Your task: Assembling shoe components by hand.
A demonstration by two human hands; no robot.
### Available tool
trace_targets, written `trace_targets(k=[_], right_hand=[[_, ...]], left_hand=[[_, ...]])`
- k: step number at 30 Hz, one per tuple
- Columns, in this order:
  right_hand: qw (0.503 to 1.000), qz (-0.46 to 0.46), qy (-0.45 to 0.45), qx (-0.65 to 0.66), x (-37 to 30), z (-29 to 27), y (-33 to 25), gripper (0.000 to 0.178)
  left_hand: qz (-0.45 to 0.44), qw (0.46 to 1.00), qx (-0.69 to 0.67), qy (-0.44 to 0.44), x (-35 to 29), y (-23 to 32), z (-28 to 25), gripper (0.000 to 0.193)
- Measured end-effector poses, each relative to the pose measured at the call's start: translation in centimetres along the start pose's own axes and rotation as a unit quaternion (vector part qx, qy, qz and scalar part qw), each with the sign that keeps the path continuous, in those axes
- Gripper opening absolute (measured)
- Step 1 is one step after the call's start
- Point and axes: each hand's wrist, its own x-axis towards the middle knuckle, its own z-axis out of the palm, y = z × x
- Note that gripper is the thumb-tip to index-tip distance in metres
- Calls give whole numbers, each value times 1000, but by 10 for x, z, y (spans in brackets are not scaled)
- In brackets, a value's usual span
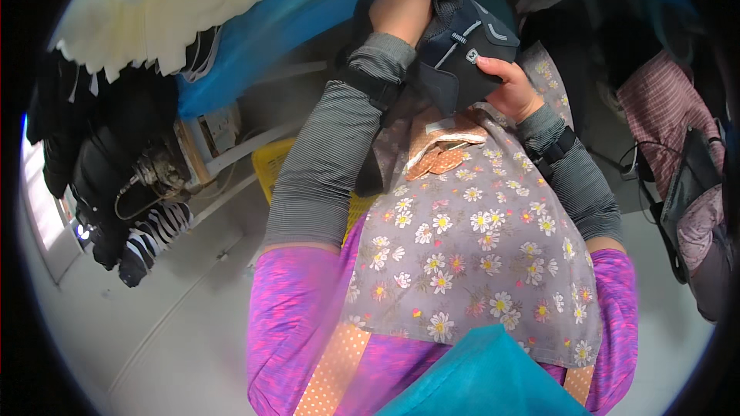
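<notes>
A dark padded glove, black and navy with pale piping and a small light badge, is held up near the far edge in front of me. My left hand is closed at its far left side, with the fingertips hidden behind dark fabric. From the right, my right hand grips the glove's lower edge, thumb on top by the badge and the other fingers hidden underneath. Beneath the glove lies my grey flowered apron with an orange dotted pocket trim.
A blue-covered surface curves across the far side, with cream glove-like pieces piled at its left. Dark garments hang at left. A yellow basket stands behind my left arm. At right is another person's checkered sleeve.
</notes>
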Motion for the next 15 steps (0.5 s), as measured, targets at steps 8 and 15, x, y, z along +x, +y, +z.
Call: trace_targets(k=[8,15], right_hand=[[999,-24,17,25,2,13,-4,30],[1000,-23,-3,-5,1,4,0,33]], left_hand=[[-44,998,10,33,-8,3,-18,48],[60,997,52,-12,-2,-2,0,35]])
